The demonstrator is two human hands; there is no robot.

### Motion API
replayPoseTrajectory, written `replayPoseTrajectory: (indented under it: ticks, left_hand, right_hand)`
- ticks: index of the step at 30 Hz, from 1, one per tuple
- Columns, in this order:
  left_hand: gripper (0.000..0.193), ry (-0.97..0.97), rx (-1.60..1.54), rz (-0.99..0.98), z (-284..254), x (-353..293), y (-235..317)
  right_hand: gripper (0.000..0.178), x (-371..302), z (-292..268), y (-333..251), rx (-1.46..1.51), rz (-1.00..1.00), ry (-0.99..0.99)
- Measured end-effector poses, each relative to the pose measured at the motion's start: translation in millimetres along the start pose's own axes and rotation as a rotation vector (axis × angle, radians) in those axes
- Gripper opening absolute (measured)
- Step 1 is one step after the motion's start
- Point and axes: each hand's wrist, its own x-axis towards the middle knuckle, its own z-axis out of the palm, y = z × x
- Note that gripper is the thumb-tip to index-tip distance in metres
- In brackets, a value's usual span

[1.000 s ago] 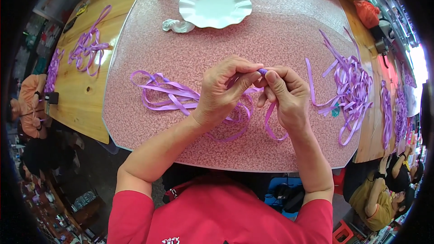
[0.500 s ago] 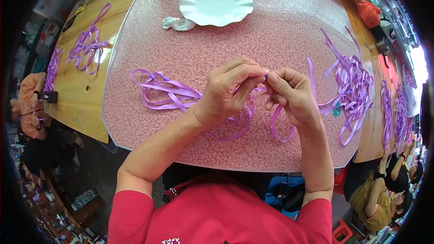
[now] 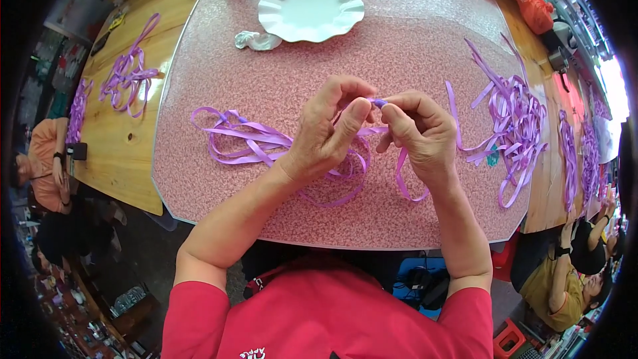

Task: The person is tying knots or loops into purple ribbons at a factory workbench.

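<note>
Both hands meet above the middle of the pink table [image 3: 266,80]. My left hand [image 3: 327,126] pinches a purple ribbon [image 3: 256,138] between thumb and fingers. Opposite it, my right hand [image 3: 420,129] grips the same ribbon, thumb against forefinger. A short darker blue-purple piece [image 3: 379,102] shows between the fingertips; whether it is a knot or a wrap I cannot tell. Loops of ribbon lie on the table left of and under my left hand, and another loop hangs below my right hand. To the right rests a tangled heap of purple ribbon [image 3: 515,119].
A white scalloped plate [image 3: 311,8] and crumpled clear plastic [image 3: 258,40] lie at the far side. More ribbons [image 3: 129,76] are on the wooden table [image 3: 133,159] at left, others [image 3: 567,159] at right. Co-workers sit on both sides; a red bag [image 3: 535,12] is far right.
My hands have turned and their fingertips have shifted slightly left and up, so the blue-purple piece shows more between them. The whole view has shifted a little.
</note>
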Motion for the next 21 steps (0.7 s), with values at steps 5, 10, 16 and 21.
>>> replayPoseTrajectory:
  ticks: [5,10,16,21]
  left_hand:
    - [0.025,-0.138,0.226,0.028,-12.7,1.2,-10.2]
    - [0.028,-0.329,0.181,-0.075,-24.2,5.1,-5.7]
    - [0.03,-0.318,-0.088,-0.252,-17.1,3.3,5.2]
    - [0.033,-0.25,-0.02,-0.272,-11.3,0.8,6.8]
  right_hand:
    - [0.011,1.6,-3.4,5.3,-0.319,-0.307,-0.061]
    - [0.011,3.8,-4.3,5.0,-0.554,-0.536,-0.101]
    - [0.011,4.7,-7.1,0.3,-0.532,-0.585,-0.117]
    - [0.011,4.4,-9.0,-1.4,-0.557,-0.586,-0.112]
